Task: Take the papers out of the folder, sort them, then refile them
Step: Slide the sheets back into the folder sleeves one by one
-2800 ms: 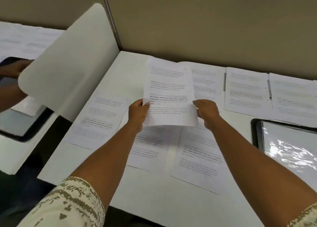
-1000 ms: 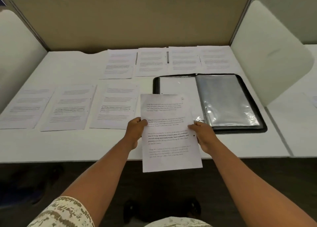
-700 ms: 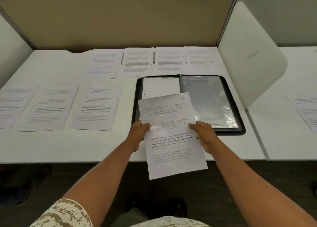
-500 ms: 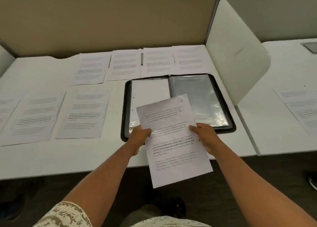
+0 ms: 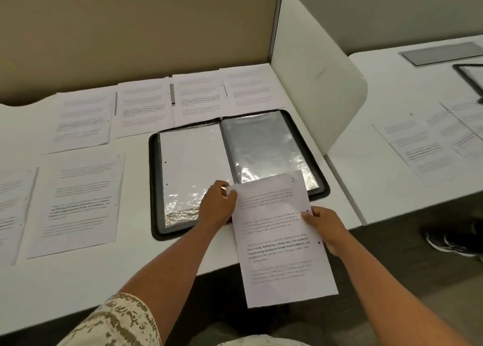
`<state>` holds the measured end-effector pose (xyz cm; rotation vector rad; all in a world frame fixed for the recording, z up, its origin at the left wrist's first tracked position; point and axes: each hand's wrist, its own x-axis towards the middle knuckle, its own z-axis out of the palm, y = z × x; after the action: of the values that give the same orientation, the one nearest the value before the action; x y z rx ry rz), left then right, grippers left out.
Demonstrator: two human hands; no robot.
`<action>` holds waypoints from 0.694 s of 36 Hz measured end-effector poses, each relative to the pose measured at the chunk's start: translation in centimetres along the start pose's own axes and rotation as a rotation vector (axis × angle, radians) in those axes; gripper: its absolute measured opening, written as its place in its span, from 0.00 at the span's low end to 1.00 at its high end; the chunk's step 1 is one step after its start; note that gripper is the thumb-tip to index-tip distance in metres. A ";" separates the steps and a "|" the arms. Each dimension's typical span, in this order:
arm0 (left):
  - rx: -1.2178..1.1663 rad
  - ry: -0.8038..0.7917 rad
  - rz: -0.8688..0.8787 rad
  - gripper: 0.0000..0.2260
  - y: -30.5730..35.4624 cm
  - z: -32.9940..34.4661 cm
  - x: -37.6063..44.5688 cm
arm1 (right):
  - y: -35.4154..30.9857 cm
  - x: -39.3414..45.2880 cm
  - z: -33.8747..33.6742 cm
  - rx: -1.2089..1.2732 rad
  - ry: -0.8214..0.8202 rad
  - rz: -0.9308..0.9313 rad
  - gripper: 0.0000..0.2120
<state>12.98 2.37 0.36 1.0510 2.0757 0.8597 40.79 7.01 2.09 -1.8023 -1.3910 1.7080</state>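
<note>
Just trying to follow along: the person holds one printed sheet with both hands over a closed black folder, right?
Not quite: the head view shows the black folder lying open on the desk, its clear sleeves exposed. The rest holds: the left hand and right hand both grip one printed sheet over it.

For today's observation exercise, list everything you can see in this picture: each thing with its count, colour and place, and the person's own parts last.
held sheet: one, white with printed text, in front of the folder's right half, over the desk edge.
folder: one, black with clear sleeves, open flat on the desk.
loose sheets: at least six, white, printed, in rows left of and behind the folder.
desk: one, white.
back panel: one, tan, behind the desk.
side divider: one, white, right of the folder.
neighbouring desk: one, white, at right, with more sheets.
shoe: one, dark, on the floor at right.
left hand: holds the sheet's upper left corner.
right hand: fingers grip its right edge.
</note>
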 end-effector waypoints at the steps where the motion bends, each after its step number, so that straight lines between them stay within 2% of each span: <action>1: 0.033 0.038 0.037 0.11 0.2 0.4 0.4 | 0.3 -0.1 -0.3 -0.014 -0.012 0.010 0.09; 6: 0.174 0.085 0.231 0.09 1.8 3.1 2.3 | 1.3 0.3 -2.0 -0.059 -0.083 0.058 0.10; 12: 0.283 -0.046 0.303 0.10 3.5 7.1 3.0 | 2.4 0.9 -5.0 -0.158 -0.185 0.090 0.12; 15: 0.415 -0.152 0.315 0.16 4.0 8.8 3.0 | 2.6 1.0 -6.3 -0.191 -0.222 0.100 0.11; 19: 0.519 -0.149 0.413 0.21 4.1 10.2 2.5 | 2.9 1.2 -7.8 -0.232 -0.251 0.103 0.11; 25: 0.503 -0.115 0.462 0.09 4.5 10.9 2.2 | 3.2 1.5 -9.0 -0.248 -0.262 0.101 0.12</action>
<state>22.35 9.15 -2.91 1.8532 2.0278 0.4648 49.86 10.12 0.99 -1.8539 -1.7105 1.9566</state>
